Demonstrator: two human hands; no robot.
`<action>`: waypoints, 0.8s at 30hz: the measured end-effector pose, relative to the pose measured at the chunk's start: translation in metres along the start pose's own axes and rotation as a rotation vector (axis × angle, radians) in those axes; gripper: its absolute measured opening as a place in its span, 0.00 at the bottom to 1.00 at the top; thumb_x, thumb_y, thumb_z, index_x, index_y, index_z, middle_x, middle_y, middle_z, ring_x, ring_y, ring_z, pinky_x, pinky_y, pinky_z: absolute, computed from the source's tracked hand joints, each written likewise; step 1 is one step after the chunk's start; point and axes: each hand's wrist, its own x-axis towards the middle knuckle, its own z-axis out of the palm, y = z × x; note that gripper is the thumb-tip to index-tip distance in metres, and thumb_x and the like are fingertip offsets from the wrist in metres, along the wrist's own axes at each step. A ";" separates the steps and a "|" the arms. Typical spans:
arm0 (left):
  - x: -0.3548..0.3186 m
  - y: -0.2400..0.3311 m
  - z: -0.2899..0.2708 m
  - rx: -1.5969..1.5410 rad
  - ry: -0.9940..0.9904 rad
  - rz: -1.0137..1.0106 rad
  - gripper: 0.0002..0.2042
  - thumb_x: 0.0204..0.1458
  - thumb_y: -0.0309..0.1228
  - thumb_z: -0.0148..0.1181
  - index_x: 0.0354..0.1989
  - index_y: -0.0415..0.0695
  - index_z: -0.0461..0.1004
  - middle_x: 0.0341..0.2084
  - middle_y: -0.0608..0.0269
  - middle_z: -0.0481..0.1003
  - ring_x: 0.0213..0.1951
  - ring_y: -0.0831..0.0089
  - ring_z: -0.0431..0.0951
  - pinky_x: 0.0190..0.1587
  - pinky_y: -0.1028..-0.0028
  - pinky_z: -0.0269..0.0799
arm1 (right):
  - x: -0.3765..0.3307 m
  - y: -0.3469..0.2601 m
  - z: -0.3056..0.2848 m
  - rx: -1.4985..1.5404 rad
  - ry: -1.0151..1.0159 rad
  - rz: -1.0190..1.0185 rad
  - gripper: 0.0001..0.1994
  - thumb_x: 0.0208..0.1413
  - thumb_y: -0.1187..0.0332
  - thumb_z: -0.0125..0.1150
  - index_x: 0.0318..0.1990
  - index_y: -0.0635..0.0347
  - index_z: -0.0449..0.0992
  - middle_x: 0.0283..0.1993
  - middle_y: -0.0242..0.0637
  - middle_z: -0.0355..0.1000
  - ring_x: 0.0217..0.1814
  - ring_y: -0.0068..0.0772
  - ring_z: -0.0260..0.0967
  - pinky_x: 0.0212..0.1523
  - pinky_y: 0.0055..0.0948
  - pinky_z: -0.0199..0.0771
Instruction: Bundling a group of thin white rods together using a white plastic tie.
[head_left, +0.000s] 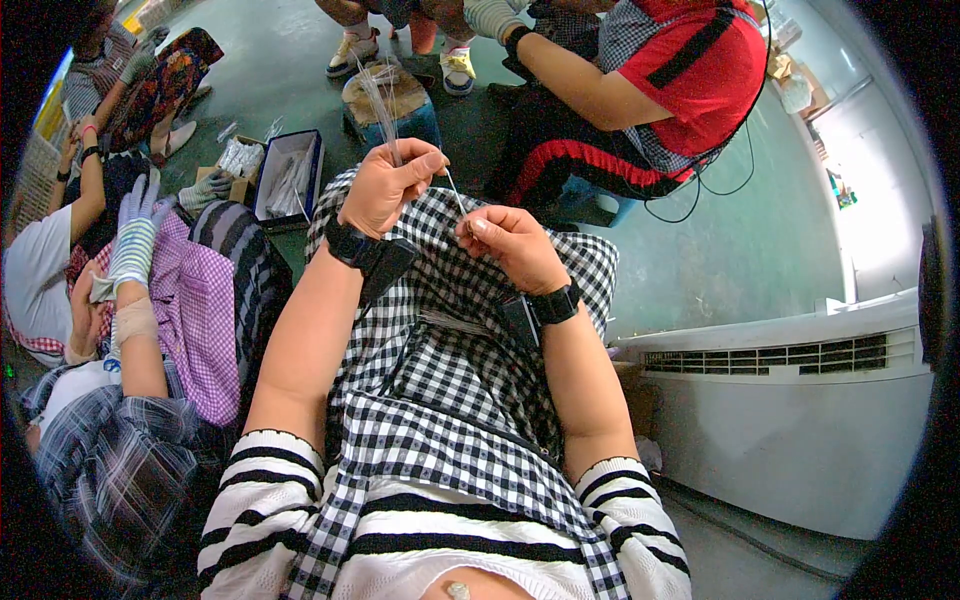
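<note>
My left hand (388, 190) is closed, thumb against fingers, above my lap. A bundle of thin, pale wire-like strands (380, 112) stands up out of it. One thin whitish strand (454, 188) runs from the left fingertips down to my right hand (512, 243). That hand is closed too, pinching the strand's lower end; the fingertips hide the end itself. More thin strands (450, 322) lie across the black-and-white checked apron (440, 365) on my lap. What the strands are made of cannot be told.
Ahead stands a round stool (390, 95) with pale strands on it. An open dark-blue box (288, 180) and a cardboard box (238, 165) hold clear packets. Co-workers sit at the left, ahead and to the right, one in red (640, 90). A white vented unit (790, 400) is at the right.
</note>
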 end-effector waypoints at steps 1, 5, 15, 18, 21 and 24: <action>0.000 0.000 0.000 0.000 0.000 -0.001 0.06 0.50 0.31 0.60 0.28 0.42 0.74 0.22 0.70 0.73 0.19 0.87 0.65 0.20 0.87 0.58 | 0.000 0.000 0.000 0.007 -0.008 -0.005 0.10 0.57 0.64 0.54 0.36 0.63 0.74 0.34 0.32 0.72 0.33 0.21 0.67 0.35 0.20 0.67; 0.001 0.000 -0.001 -0.002 -0.005 0.004 0.06 0.50 0.31 0.60 0.28 0.42 0.75 0.22 0.70 0.73 0.19 0.87 0.65 0.21 0.87 0.58 | 0.000 -0.001 0.000 0.002 0.024 -0.010 0.09 0.56 0.65 0.55 0.36 0.63 0.74 0.33 0.32 0.72 0.32 0.21 0.67 0.35 0.19 0.67; 0.001 0.000 -0.001 -0.009 -0.007 -0.002 0.06 0.49 0.31 0.61 0.28 0.42 0.75 0.22 0.70 0.73 0.19 0.87 0.65 0.21 0.87 0.58 | 0.001 0.000 -0.001 0.015 0.042 -0.006 0.08 0.55 0.67 0.56 0.35 0.63 0.74 0.30 0.31 0.72 0.30 0.20 0.67 0.33 0.19 0.67; 0.001 0.000 0.000 -0.004 0.008 -0.009 0.06 0.49 0.31 0.61 0.28 0.42 0.75 0.22 0.70 0.73 0.19 0.87 0.64 0.21 0.87 0.58 | 0.001 -0.002 0.000 0.001 0.062 0.001 0.08 0.55 0.67 0.56 0.34 0.63 0.75 0.30 0.31 0.72 0.29 0.20 0.67 0.32 0.19 0.67; 0.001 0.001 0.000 -0.005 0.010 -0.017 0.05 0.49 0.30 0.61 0.28 0.42 0.75 0.22 0.70 0.73 0.19 0.87 0.64 0.21 0.88 0.58 | 0.001 -0.001 -0.001 -0.012 0.070 -0.003 0.08 0.55 0.68 0.56 0.33 0.64 0.75 0.30 0.32 0.72 0.29 0.20 0.67 0.32 0.18 0.67; 0.001 0.001 0.002 0.002 0.021 -0.006 0.05 0.49 0.31 0.61 0.28 0.42 0.75 0.21 0.70 0.73 0.19 0.87 0.64 0.20 0.88 0.57 | 0.002 0.000 -0.001 -0.023 0.085 -0.008 0.08 0.54 0.68 0.57 0.32 0.64 0.75 0.29 0.32 0.73 0.28 0.20 0.67 0.31 0.18 0.67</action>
